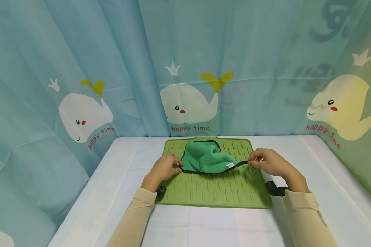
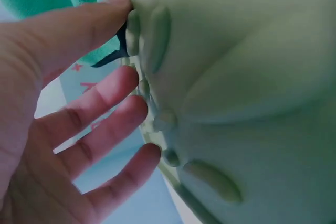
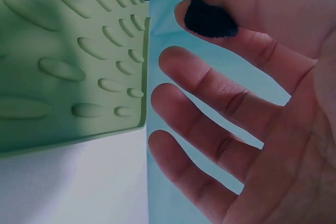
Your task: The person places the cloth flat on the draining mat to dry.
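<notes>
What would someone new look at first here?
Probably the bright green, black-edged cloth over the ridged mat, mid-picture in the head view. The left hand pinches its left corner, the right hand its right one. Behind the table, big white whales decorate the blue curtain.

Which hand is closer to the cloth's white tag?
The right hand, pinching the green cloth near its white tag; the left hand holds the opposite end.

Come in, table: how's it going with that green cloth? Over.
Left hand and right hand pinching green cloth at opposite ends. Cloth rumpled over green mat. Nothing visibly blocking either hand.
</notes>
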`<state>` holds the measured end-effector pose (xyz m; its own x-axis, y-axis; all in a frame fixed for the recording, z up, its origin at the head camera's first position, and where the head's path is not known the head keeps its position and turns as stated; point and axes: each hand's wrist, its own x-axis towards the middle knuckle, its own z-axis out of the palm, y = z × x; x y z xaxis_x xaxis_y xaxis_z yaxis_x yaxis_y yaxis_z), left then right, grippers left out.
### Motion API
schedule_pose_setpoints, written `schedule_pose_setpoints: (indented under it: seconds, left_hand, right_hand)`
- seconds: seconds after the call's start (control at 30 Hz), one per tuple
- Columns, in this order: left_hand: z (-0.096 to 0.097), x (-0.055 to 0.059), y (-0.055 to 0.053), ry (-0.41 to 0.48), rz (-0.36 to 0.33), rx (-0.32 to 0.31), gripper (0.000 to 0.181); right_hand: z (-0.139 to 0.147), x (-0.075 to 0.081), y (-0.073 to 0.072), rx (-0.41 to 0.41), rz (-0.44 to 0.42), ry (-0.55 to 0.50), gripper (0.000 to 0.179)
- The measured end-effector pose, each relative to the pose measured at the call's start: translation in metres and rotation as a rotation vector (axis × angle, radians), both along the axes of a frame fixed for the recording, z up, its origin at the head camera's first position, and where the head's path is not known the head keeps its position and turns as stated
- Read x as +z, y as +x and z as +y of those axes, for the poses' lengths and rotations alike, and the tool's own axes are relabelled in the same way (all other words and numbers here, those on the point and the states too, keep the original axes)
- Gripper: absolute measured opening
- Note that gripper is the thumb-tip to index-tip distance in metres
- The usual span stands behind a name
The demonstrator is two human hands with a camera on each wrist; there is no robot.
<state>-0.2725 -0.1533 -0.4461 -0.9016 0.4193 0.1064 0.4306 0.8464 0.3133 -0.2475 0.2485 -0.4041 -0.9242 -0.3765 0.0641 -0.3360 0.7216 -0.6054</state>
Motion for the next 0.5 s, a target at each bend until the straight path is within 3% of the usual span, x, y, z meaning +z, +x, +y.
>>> schedule_pose_setpoints:
  seconds: [0.23, 0.37, 0.5]
  left_hand:
    - [0.004, -0.002, 0.001, -0.071, 0.130, -0.050, 0.005]
    - [0.001, 0.002, 0.002, -0.065, 0.084, -0.060, 0.007]
    - [-0.006, 0.016, 0.002, -0.017, 0.004, -0.049, 0.008]
  right_hand:
    - [0.001, 0.001, 0.000, 0.003, -0.010, 0.001, 0.009]
    - [0.003, 0.000, 0.000, -0.001, -0.020, 0.001, 0.008]
    - [0.005, -0.002, -0.001, 0.006, -0.005, -0.001, 0.007]
